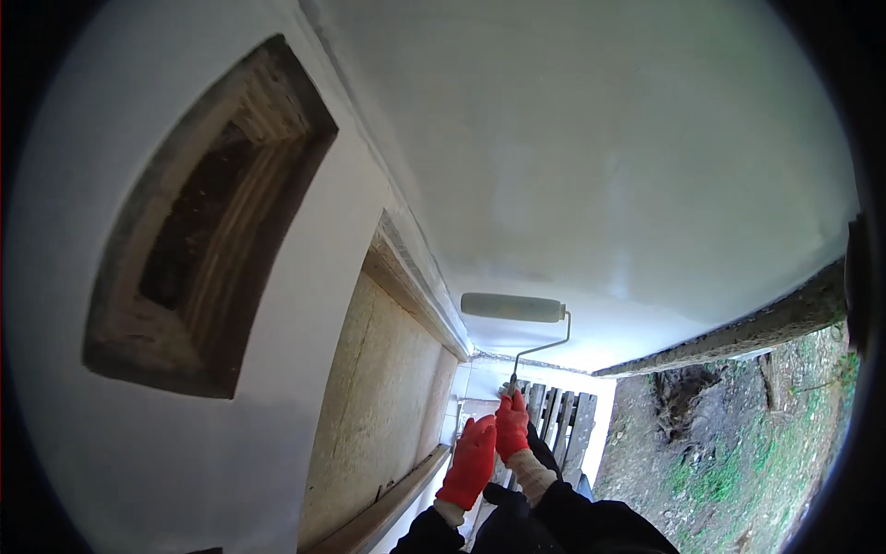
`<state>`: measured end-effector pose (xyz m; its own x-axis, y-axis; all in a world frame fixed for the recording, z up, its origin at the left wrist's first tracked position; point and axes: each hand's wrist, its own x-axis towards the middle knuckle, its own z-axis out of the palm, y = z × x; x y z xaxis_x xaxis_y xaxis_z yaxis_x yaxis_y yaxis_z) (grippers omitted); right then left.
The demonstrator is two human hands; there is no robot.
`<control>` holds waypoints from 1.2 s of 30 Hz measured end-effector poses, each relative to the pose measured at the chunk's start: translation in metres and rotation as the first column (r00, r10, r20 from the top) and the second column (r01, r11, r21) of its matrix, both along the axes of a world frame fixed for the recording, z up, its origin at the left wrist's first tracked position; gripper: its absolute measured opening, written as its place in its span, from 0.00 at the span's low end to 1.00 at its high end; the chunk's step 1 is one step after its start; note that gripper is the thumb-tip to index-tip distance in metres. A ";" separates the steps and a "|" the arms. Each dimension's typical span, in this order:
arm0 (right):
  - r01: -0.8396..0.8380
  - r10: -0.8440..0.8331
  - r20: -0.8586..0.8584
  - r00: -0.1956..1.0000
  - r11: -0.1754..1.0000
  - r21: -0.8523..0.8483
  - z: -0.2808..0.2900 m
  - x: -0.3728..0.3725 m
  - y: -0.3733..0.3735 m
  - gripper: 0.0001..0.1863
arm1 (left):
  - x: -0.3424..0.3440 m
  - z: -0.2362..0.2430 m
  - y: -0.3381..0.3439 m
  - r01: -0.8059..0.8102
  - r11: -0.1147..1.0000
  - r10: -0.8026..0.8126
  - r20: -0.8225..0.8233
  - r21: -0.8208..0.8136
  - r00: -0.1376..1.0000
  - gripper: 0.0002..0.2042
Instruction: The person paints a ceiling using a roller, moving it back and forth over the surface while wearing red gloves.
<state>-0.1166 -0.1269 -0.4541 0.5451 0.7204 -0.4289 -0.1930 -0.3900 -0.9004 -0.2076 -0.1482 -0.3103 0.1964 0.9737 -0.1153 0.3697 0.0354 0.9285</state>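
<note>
A paint roller (512,307) with a pale sleeve lies against the white wall (600,166), its thin metal frame bending down to a handle. My right hand (512,425), in a red glove, is closed around that handle just below the frame. My left hand (471,462), also in a red glove, grips lower down on the same handle, close beside the right one. Dark sleeves cover both forearms at the lower edge.
A deep recessed opening (212,231) with bare rough sides sits in the white wall on the left. A tan board (378,406) fills a framed doorway. A wooden pallet (563,420) lies below my hands. Dirt and grass (738,443) run along a grey concrete base (738,332).
</note>
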 end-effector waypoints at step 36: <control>0.166 0.465 -0.398 0.791 0.463 0.870 0.336 0.003 0.115 0.28 | 0.056 0.292 0.130 0.091 0.937 -0.139 0.121 0.336 0.983 0.22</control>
